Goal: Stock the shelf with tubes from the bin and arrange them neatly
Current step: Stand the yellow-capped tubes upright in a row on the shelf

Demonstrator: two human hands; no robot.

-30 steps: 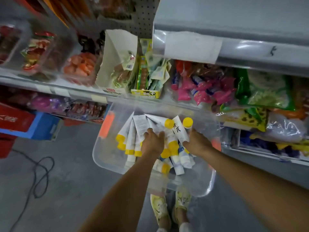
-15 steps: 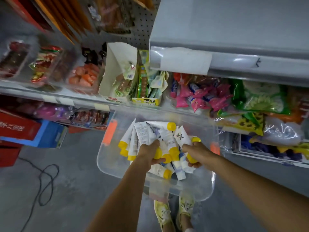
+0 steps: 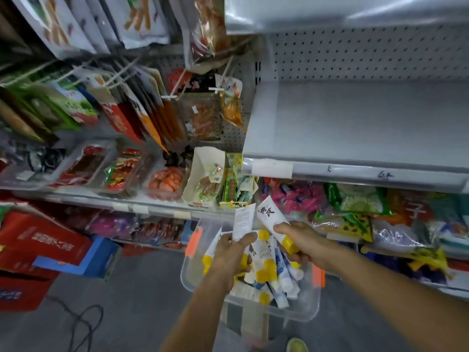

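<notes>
I think I've barely started. My left hand [image 3: 232, 252] pinches tubes [image 3: 244, 219], my right hand [image 3: 304, 241] grips one yellow-capped tube [image 3: 272, 217], both just above the bin [image 3: 299, 313] at 6 o'clock. The shelf [image 3: 355, 123] at 1 o'clock holds none yet.

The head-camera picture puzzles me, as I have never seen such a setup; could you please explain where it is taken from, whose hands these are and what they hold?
There is only one view, from a camera worn on a person's head, looking forward and down at their own two bare hands in a shop aisle; no machine is involved. The left hand grips a white tube with small print. The right hand grips a yellow-capped tube with black characters. Beneath the hands is a clear plastic bin with more tubes piled loosely inside. At the upper right is a grey shelf with a pegboard back, and snack packets lie on the shelf below it.
</notes>
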